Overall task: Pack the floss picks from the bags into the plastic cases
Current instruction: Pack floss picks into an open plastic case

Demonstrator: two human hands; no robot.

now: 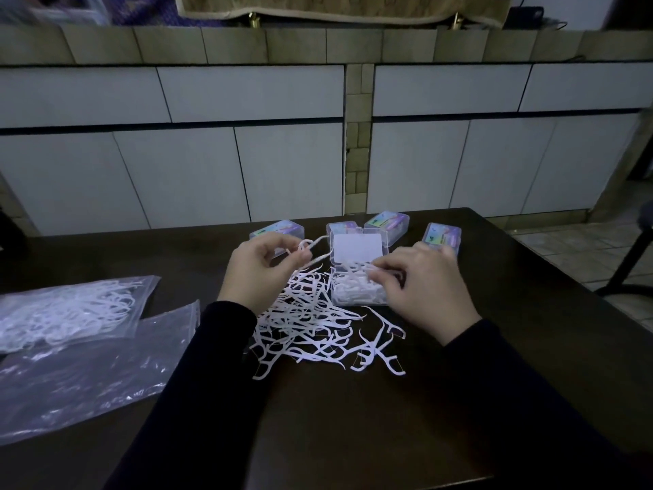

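A heap of loose white floss picks (318, 330) lies on the dark table in front of me. Behind it stands an open clear plastic case (357, 288), lid (357, 247) raised, with picks inside. My left hand (258, 274) pinches a small bunch of floss picks (312, 254) just left of the lid. My right hand (420, 284) rests at the case's right side, fingers curled onto the picks in it. A full bag of picks (70, 313) lies at the left, with an empty bag (81, 376) in front of it.
Several closed cases with colourful labels stand behind the open one: one at the left (279, 231), one at the back (387, 221) and one at the right (441, 236). The table's right edge (572, 295) drops to a tiled floor. A black chair base (632, 270) stands there.
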